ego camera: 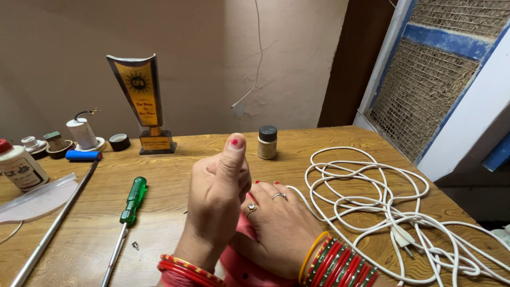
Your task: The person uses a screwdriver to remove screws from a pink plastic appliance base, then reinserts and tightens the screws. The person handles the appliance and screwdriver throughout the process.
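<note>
Wooden tabletop [340, 139], plaster wall behind. Both hands together, clamped on a pink plastic casing [245, 266] at the near edge: left hand [218, 199] thumb up, right hand [281, 228] wrapped beneath. Green-handled screwdriver [127, 220] and one loose screw [135, 245] lie left; white cord [382, 204] lies unattached right. Judged mid-job.

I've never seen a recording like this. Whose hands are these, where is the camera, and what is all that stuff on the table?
The one picture comes from a camera worn on a person's head, looking down at their own two bare hands. The left hand, thumb up, and the right hand, wearing rings and bangles, are closed together around a pink object that is mostly hidden. On the wooden table lie a green-handled screwdriver, a tiny screw, a metal rod, a loose white cable with its plug, and a small dark-capped bottle. A trophy stands at the back.
</note>
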